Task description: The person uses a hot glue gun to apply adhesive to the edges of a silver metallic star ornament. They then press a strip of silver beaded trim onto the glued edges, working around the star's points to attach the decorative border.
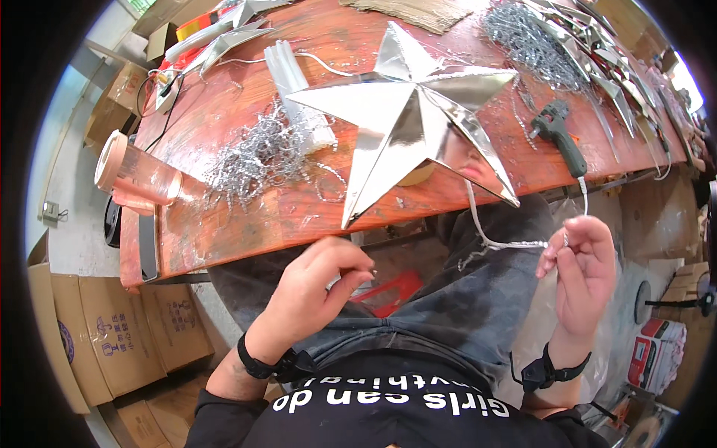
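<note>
A shiny silver five-pointed star [388,142] lies on the red-brown table, its lower points reaching toward the near edge. From beneath it a white cord [475,213] hangs over my lap, and its lower stretch looks wrapped in silver tinsel. My right hand [582,276], right of my lap, pinches the end of this tinsel strand [519,244] between thumb and fingers. Over my left thigh, my left hand [317,280] is closed with thumb against curled fingers. Whatever it may hold is too small to name.
On the table [216,250] are a dark green glue gun [559,134], a loose tinsel pile [250,160], clear glue sticks [284,67] and a pink-lidded cup [138,172]. More tinsel [523,41] and silver star pieces [612,82] lie far right. Cardboard boxes [127,328] stand left.
</note>
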Available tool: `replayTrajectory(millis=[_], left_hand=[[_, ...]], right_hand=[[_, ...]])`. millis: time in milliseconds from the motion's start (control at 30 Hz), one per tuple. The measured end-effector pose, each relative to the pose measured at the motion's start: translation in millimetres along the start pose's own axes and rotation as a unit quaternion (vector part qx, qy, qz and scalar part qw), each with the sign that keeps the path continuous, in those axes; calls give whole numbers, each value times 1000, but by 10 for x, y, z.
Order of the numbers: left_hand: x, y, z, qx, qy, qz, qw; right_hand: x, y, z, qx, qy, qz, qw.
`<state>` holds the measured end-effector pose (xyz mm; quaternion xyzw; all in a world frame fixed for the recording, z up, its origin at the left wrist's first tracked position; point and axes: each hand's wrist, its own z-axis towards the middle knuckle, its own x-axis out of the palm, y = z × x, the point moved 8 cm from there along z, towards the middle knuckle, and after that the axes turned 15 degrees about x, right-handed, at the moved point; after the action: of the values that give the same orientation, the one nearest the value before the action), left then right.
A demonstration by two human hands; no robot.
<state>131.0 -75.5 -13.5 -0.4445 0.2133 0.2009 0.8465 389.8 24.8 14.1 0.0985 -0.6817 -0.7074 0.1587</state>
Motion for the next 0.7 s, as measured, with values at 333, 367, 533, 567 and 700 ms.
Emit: replayTrajectory(millis=[333, 367, 533, 567, 700], left_hand=[[396, 92, -24, -10, 12, -50, 999], [434, 154, -112, -39, -14, -70, 997], [568, 252, -70, -143, 64, -25, 987], [597, 272, -51, -125, 72, -19, 989], [634, 192, 25, -18, 81, 21, 996]], right_hand=[[3, 63, 107, 11, -34, -18, 999], [0, 68, 110, 5, -36, -16, 999], [21, 96, 105, -9, -35, -20, 999], [36, 105, 106, -10, -34, -21, 999], [60, 99, 103, -15, -35, -28, 999]])
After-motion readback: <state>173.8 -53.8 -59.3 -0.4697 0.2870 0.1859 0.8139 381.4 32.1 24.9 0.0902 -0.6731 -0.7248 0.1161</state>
